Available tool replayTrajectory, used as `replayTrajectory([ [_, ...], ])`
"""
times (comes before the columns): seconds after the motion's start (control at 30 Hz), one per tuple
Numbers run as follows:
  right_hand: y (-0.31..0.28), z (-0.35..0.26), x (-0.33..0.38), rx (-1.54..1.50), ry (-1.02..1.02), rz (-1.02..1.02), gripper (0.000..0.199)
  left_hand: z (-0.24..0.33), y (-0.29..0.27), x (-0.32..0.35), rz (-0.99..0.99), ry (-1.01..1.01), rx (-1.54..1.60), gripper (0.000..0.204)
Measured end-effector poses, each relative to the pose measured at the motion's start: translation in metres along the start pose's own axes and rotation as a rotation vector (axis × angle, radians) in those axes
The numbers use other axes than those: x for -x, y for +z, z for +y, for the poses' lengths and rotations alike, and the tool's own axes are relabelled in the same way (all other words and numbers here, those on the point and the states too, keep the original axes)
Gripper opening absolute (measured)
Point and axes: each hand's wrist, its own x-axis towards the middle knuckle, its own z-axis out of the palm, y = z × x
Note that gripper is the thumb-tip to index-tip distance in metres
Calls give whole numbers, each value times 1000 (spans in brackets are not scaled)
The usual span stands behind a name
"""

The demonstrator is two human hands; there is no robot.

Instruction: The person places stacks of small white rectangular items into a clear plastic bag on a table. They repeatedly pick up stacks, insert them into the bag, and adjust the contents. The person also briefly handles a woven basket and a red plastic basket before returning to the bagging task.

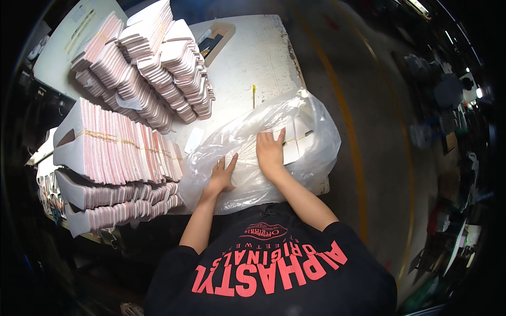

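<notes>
The left hand (224, 176), fingers spread, rests on a clear plastic bag (203, 171) on the white table (253, 58), the right hand (270, 150), also open, lies beside white pieces (299, 141), and beyond stand pink-edged stacks (174, 68) and a shallow box (223, 43).

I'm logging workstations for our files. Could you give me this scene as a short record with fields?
Left hand: open, fingers spread on the bag
Right hand: open, on the bag, farther forward
Bag: clear plastic, creased, white pieces showing through
Stacks: pink-and-white pieces, left of the bag, some banded
Table: white, worn edge
Beyond bag: thin yellow stick, open cardboard box
</notes>
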Motion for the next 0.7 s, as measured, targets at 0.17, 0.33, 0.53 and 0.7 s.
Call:
replayTrajectory([
  [0.17,-6,12,-21,-30,68,-117,53,-36,7,10,447,409,-76,112],
  [0.33,-120,39,-25,-419,-267,-719,76,-40,8,21,587,467,213,102],
  [0.53,-257,52,-92,-896,-893,302,84,-29,-1,24,353,557,889,105],
  [0.7,-289,-25,-170,-872,-343,733,97,-39,21,28,634,475,406,92],
])
